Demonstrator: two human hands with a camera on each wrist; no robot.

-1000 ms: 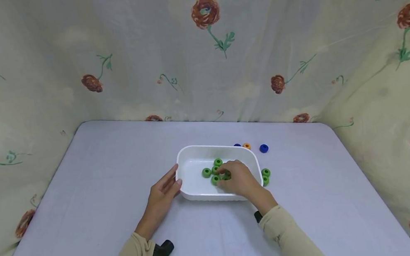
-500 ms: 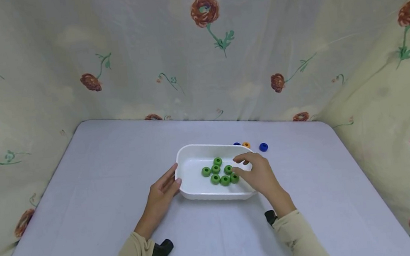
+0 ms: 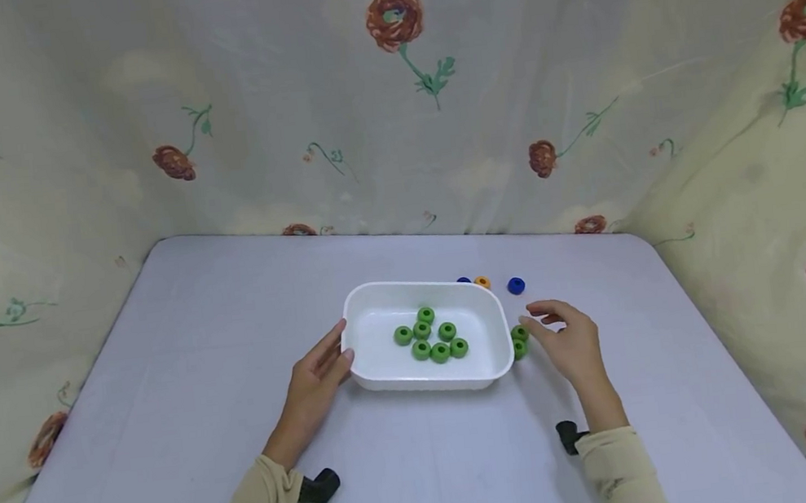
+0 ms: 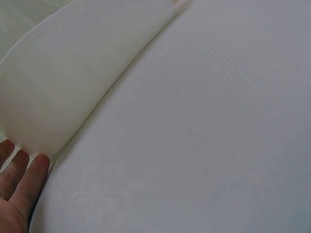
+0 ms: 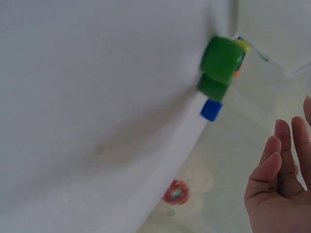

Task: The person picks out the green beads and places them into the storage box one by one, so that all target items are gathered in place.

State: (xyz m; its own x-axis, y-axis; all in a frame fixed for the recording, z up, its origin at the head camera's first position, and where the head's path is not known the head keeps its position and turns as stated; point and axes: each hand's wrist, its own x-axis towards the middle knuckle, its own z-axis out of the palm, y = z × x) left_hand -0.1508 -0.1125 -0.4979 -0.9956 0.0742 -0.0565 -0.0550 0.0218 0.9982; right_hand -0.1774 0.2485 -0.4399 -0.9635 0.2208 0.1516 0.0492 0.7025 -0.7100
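Note:
A white rectangular tray (image 3: 431,375) stands in the middle of the table in the head view. Several round green beads (image 3: 440,352) with dark holes lie loose inside it. My left hand (image 3: 312,388) touches the tray's left end with fairly straight fingers; their fingertips meet its outer wall in the left wrist view. To the right of the tray, my right hand (image 3: 570,344) is over the table with fingers apart and nothing visible between them. Beside its fingertips, two green beads (image 3: 520,349) sit against the tray's right end; they look blurred green (image 5: 219,60) in the right wrist view.
Behind the tray's back right corner lie a yellow-orange bead (image 3: 482,282) and a blue bead (image 3: 516,285). Another blue bead (image 3: 463,280) is partly hidden by the rim. The table (image 3: 231,302) wears a pale cloth, and a flowered curtain (image 3: 246,96) hangs behind.
My right hand has let go of a green bead inside the tray and moved right, out over the rim to the beads beside it. The left hand keeps its place.

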